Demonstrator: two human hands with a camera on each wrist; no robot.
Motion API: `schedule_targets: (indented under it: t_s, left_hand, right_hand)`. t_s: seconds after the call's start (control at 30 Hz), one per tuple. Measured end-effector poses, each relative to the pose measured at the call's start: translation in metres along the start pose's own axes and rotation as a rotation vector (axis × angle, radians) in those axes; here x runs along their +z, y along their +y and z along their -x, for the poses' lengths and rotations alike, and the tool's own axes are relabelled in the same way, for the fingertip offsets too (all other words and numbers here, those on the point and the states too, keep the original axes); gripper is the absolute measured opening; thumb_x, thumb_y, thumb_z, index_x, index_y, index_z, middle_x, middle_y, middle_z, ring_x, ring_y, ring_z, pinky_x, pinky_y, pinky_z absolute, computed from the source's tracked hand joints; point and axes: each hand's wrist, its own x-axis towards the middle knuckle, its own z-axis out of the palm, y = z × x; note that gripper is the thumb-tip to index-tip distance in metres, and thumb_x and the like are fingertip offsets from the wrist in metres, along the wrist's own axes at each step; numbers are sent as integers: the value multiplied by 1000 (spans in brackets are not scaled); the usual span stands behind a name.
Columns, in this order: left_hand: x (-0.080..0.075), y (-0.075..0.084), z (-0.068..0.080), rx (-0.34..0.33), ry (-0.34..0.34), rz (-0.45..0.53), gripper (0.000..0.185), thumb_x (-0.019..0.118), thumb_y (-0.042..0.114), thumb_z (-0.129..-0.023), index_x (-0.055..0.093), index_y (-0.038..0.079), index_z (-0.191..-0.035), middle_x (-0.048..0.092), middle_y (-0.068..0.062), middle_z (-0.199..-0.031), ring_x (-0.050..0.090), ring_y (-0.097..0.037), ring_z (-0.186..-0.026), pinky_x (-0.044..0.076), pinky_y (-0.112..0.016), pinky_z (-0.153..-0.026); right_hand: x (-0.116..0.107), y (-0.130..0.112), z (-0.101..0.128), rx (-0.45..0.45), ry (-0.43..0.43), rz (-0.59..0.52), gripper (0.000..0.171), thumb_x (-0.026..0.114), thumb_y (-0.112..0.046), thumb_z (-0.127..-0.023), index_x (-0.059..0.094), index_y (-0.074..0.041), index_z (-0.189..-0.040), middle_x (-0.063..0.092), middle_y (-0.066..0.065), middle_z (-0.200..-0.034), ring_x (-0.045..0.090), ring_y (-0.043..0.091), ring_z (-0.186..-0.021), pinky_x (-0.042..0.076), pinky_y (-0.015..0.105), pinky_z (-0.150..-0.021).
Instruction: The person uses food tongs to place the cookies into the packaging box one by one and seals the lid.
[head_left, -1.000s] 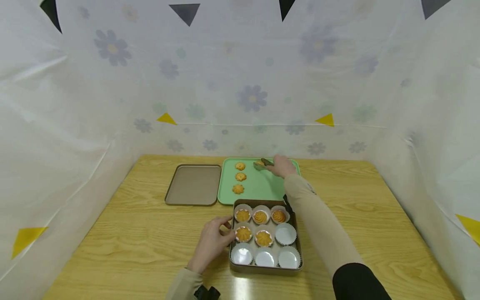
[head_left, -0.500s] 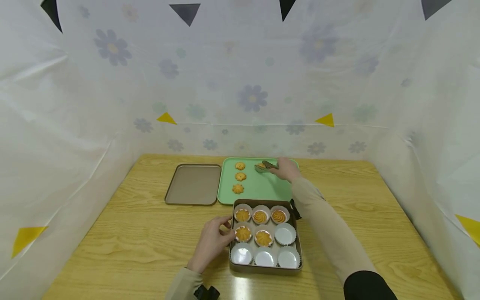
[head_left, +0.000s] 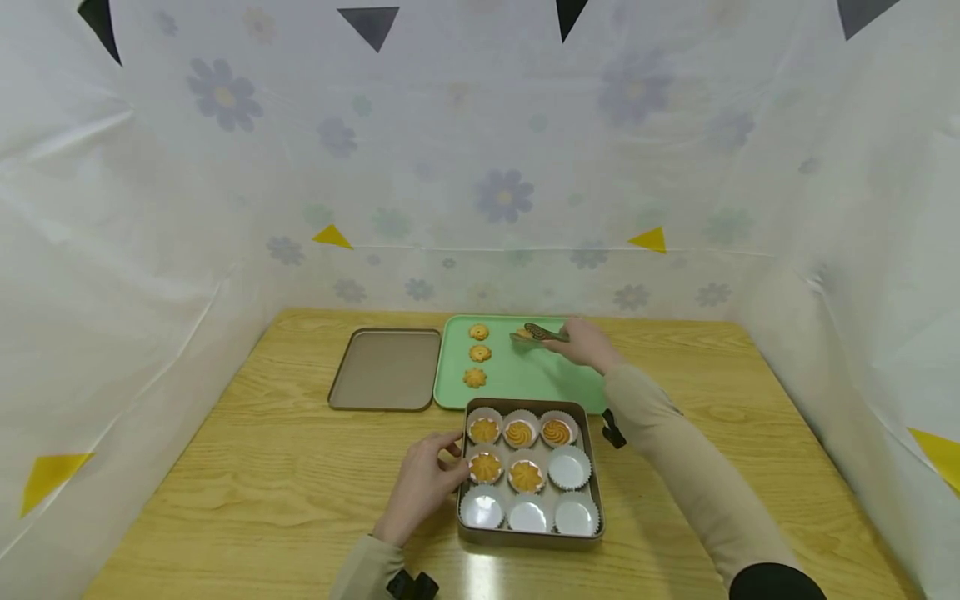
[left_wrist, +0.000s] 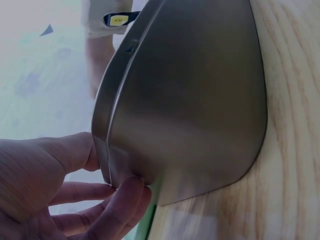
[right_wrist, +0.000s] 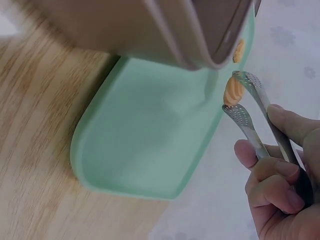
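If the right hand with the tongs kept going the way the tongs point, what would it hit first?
The tongs in the right hand point left across the green tray, so probably the top cookie of the column there, though height is hard to judge.

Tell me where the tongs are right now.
In the head view, the tongs are over the green tray's far end, held by the right hand, clamping a cookie.
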Motion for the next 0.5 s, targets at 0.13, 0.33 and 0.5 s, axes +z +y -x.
schedule_targets:
  t_s: [0.13,0.33,0.5]
  left_hand:
    - [0,0,1,2,4,1,51,69,5,-81,64,-5,-130,70,-15,-97,66,-11,-69,53,-17,-55]
    - [0,0,1,2,4,3,50,70,6,-82,64,-5,-130,70,-15,-98,67,-12,-70,53,-16,-55]
    - [0,0,1,3,6,11,50,69,7,-82,64,-5,-130,70,-16,-98,67,-12,-69,53,-17,-55]
  right_hand:
    - [-4,2,10,-40,-1,-6,53,61,-25,-100,34,-18,-54,25,-7,-48,23,8,-45,29,23,-50]
    - [-10,8,27,-101,4,-3,52,62,-23,-99,33,-18,-56,26,-7,-50,25,9,-48,30,25,-52]
    - [-15,12,41,-143,-14,-4,46,61,-23,-99,42,-15,-59,28,-6,-52,25,10,-49,29,25,-53]
